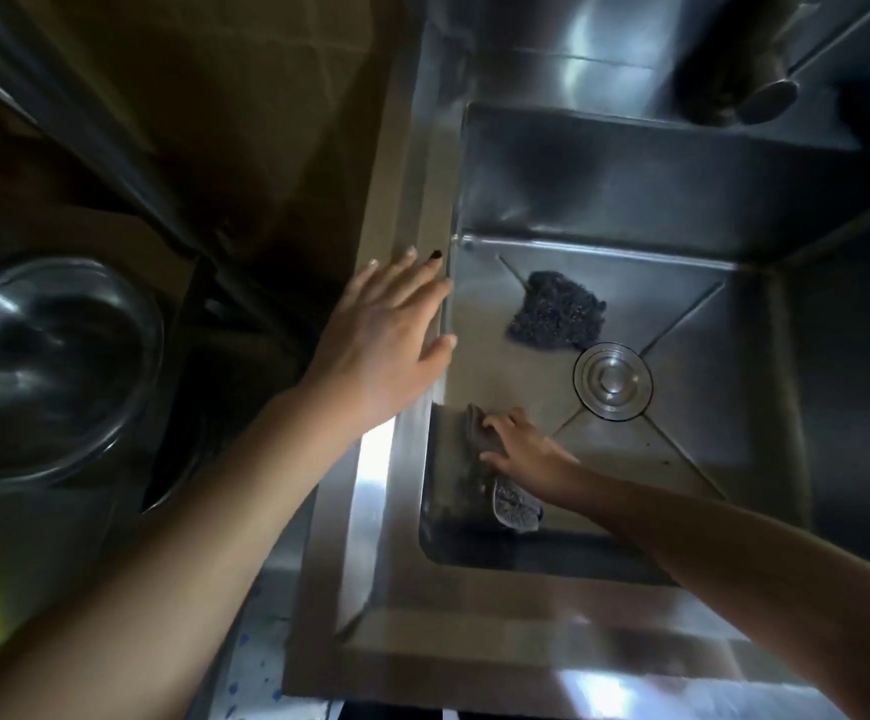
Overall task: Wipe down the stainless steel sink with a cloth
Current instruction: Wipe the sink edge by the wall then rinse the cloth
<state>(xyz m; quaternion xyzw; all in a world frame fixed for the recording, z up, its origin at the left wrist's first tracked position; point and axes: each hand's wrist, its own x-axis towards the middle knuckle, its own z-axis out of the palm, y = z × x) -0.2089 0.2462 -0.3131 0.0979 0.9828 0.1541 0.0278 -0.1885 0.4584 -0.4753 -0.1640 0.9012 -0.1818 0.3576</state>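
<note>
My left hand (388,327) lies flat, fingers straight, on the left rim of the sink (405,459). My right hand (523,445) grips the grey cloth (517,507) against the basin's left wall, near the drain (613,380) and the steel scourer (557,311).

Sink (474,615): drain (613,380) mid-floor | scouring pad (557,311) just behind-left of drain | cloth (518,506) in near-left corner, under right hand (521,444) | left hand (386,350) on left rim | bowl (58,366) on the counter left of sink.
</note>
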